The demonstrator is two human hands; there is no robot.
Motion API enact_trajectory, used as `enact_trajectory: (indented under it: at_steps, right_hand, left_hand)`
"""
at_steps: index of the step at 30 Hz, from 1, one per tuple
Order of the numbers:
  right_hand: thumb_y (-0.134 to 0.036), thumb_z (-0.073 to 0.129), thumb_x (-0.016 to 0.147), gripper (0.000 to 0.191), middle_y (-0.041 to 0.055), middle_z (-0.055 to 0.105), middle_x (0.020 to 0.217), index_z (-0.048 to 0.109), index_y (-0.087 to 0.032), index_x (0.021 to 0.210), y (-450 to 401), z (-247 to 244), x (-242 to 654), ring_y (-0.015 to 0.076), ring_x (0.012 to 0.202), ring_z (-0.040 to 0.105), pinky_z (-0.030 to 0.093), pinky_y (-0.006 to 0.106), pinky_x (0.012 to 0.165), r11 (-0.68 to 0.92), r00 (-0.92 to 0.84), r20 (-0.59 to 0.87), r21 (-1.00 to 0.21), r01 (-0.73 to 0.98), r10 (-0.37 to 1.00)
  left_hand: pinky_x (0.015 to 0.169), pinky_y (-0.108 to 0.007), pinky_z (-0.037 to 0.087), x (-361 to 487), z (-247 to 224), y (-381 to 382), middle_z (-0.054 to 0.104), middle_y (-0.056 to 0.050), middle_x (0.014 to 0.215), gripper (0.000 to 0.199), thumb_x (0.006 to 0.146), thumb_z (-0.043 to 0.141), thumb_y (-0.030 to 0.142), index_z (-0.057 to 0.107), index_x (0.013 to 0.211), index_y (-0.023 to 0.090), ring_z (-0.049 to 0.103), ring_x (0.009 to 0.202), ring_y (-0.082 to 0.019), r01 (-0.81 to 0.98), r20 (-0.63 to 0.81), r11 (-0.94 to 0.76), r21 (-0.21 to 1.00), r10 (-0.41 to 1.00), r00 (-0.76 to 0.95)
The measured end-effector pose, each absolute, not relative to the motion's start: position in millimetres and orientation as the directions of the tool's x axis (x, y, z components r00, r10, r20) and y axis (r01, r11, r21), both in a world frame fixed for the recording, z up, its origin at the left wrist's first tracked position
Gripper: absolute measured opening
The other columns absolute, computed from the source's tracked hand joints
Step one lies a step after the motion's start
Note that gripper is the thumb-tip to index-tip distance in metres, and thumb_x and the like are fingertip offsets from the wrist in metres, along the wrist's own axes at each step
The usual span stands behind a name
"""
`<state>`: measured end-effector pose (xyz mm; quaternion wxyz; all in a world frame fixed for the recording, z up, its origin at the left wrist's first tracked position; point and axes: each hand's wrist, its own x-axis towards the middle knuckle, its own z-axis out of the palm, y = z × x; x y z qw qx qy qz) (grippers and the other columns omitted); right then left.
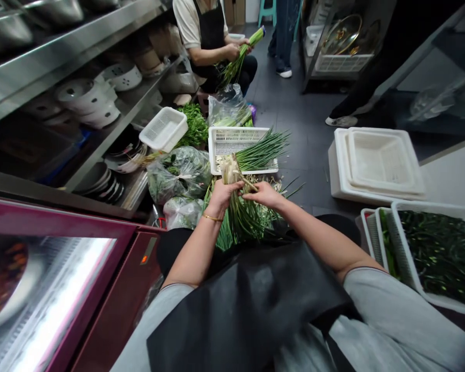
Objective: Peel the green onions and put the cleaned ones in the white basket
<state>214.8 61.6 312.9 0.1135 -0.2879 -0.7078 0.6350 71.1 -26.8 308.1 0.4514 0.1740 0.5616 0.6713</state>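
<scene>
My left hand is wrapped round a bunch of scallions, their pale root ends up and green leaves hanging down. At the right side of the bunch, my right hand pinches a single scallion stalk between thumb and fingers. Just beyond my hands, a white perforated basket stands on the floor with trimmed green scallions lying across its right side. More loose scallions and pale scraps lie beneath my hands, partly hidden by them.
Bagged greens and a small white basket lie at the left, by steel shelves. A co-worker crouches ahead holding stalks. Stacked white tubs and a basket of green peppers stand at the right.
</scene>
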Motion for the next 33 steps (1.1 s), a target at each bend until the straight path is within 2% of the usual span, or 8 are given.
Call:
enact_trajectory:
  at_steps: [4,8,13,21,24,27,30,33]
  right_hand:
    - [-0.043,0.078,0.062,0.035,-0.0001,0.06,0.054,0.065,-0.012,0.072,64.8,311.6,223.0,0.0036,0.037,0.032,0.018,0.021,0.037,-0.177,-0.8,-0.284,-0.959,0.223,0.529]
    - [-0.042,0.081,0.061,0.041,0.002,0.066,0.059,0.06,-0.016,0.085,65.5,313.2,222.3,0.0038,0.034,0.033,0.019,0.02,0.034,-0.348,-0.738,-0.29,-0.934,0.08,0.609]
    - [-0.043,0.08,0.062,0.039,0.0018,0.065,0.055,0.057,-0.017,0.08,60.7,316.3,218.4,0.0028,0.031,0.031,0.017,0.018,0.031,-0.38,-0.793,-0.291,-0.921,0.081,0.535]
    - [-0.051,0.072,0.069,0.044,0.0071,0.069,0.061,0.063,-0.013,0.09,59.6,308.6,227.0,0.0033,0.028,0.031,0.013,0.019,0.03,-0.412,-0.883,-0.35,-0.887,0.206,0.312]
    - [-0.052,0.071,0.069,0.045,0.0055,0.067,0.06,0.066,-0.011,0.087,63.3,309.5,228.2,0.0045,0.032,0.036,0.017,0.02,0.032,-0.335,-0.852,-0.336,-0.92,0.205,0.402]
    - [-0.045,0.075,0.066,0.041,-0.0005,0.06,0.053,0.071,-0.011,0.089,71.7,315.8,233.2,0.0056,0.038,0.038,0.026,0.02,0.039,-0.135,-0.788,-0.287,-0.957,0.255,0.544]
    - [-0.038,0.078,0.06,0.041,0.0009,0.065,0.065,0.074,-0.012,0.091,77.0,316.8,236.7,0.0094,0.053,0.05,0.038,0.023,0.053,0.06,-0.791,-0.187,-0.961,0.271,0.582]
    - [-0.038,0.073,0.063,0.031,0.0014,0.066,0.069,0.075,-0.012,0.081,74.2,309.5,234.0,0.0133,0.062,0.055,0.04,0.025,0.061,0.202,-0.783,-0.097,-0.94,0.275,0.614]
  left_hand:
    - [0.047,-0.024,0.044,70.8,303.3,-33.0,0.063,-0.002,0.062,0.04,0.046,0.088,0.03,0.066,0.072,0.01,0.057,0.053,-0.012,-0.421,-0.274,0.041,0.906,0.814,-0.513]
    - [0.05,-0.023,0.045,78.1,297.6,-37.1,0.07,-0.007,0.077,0.043,0.051,0.087,0.032,0.069,0.083,0.01,0.064,0.065,-0.016,-0.429,-0.256,0.027,0.903,0.835,-0.487]
    - [0.049,-0.024,0.045,83.7,296.2,-36.3,0.071,-0.006,0.085,0.049,0.05,0.087,0.03,0.071,0.093,0.011,0.059,0.06,-0.012,-0.422,-0.242,0.018,0.906,0.84,-0.485]
    - [0.047,-0.023,0.041,82.0,288.5,-29.6,0.065,-0.003,0.066,0.039,0.048,0.087,0.03,0.068,0.076,0.01,0.053,0.052,-0.01,-0.414,-0.226,-0.005,0.91,0.832,-0.507]
    - [0.046,-0.024,0.041,81.1,290.1,-26.0,0.062,-0.001,0.061,0.038,0.047,0.086,0.03,0.066,0.072,0.01,0.053,0.05,-0.01,-0.434,-0.238,-0.002,0.901,0.833,-0.499]
    - [0.046,-0.024,0.042,75.1,298.6,-22.2,0.063,-0.001,0.064,0.04,0.046,0.086,0.028,0.066,0.075,0.009,0.053,0.05,-0.01,-0.443,-0.239,-0.04,0.896,0.797,-0.555]
    - [0.046,-0.023,0.044,68.8,309.4,-18.8,0.064,0.0,0.065,0.041,0.045,0.086,0.026,0.066,0.077,0.009,0.054,0.05,-0.009,-0.452,-0.219,-0.096,0.887,0.774,-0.594]
    - [0.046,-0.021,0.045,67.6,314.7,-18.5,0.066,-0.003,0.068,0.039,0.048,0.084,0.026,0.066,0.079,0.009,0.058,0.054,-0.011,-0.452,-0.199,-0.117,0.884,0.781,-0.592]
